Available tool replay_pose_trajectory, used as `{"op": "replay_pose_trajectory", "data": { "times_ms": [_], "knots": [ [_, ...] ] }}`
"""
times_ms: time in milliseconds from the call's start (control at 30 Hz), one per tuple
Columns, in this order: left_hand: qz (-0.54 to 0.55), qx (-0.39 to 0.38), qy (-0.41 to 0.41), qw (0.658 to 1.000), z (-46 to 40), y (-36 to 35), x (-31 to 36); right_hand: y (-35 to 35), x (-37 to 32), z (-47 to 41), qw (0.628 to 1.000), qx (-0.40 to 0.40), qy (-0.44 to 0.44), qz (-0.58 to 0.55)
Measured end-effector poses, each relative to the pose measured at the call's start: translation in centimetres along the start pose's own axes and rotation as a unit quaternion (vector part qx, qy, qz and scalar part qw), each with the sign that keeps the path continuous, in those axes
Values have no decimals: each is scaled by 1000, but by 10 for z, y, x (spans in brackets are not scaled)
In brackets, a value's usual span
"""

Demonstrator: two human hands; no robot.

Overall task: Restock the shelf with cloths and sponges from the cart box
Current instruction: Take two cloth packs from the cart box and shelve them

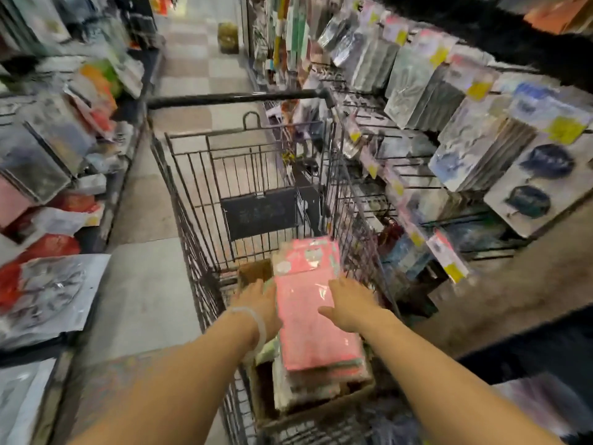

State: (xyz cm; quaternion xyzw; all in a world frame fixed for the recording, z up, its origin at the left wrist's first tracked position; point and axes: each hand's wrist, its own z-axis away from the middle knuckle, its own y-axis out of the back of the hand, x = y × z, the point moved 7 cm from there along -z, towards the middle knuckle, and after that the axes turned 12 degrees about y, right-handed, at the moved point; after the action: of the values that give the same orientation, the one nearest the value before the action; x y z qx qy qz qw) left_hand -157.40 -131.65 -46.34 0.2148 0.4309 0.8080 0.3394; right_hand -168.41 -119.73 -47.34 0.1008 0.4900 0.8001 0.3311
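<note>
Both hands are reaching into the wire cart (256, 175), where a pink cloth pack (313, 303) is lying on top of a stack in the cardboard box (321, 409) at the cart's near end. The left hand (260, 308) is curling against the pack's left edge, while the right hand (348, 303) is resting on its right side, fingers spread; blur is hiding the exact grip. The shelf (449, 130) of hanging packets is crowding the cart's right side, and more packaged goods (54, 175) are lining its left.
</note>
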Motion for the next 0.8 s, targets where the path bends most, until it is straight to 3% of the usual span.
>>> {"op": "replay_pose_trajectory", "data": {
  "times_ms": [133, 267, 400, 567, 667, 800],
  "knots": [
    [17, -78, 28, 996, -41, -42, 9, -29, 30, -41, 997, -31, -32, -69],
    [74, -133, 45, 987, -65, -65, 13, -44, 42, -66, 992, 3, -48, -113],
    [164, -148, 80, 972, -79, -73, 17, -53, 55, -81, 986, 45, -84, -140],
    [229, -171, 118, 951, -87, -85, 14, -64, 71, -89, 956, 7, -159, -245],
    [274, -180, 149, 933, -86, -82, 11, -58, 68, -92, 944, 28, -126, -304],
    [380, -154, 175, 895, -94, -70, -3, -39, 49, -93, 883, 45, -56, -464]
  ]
}}
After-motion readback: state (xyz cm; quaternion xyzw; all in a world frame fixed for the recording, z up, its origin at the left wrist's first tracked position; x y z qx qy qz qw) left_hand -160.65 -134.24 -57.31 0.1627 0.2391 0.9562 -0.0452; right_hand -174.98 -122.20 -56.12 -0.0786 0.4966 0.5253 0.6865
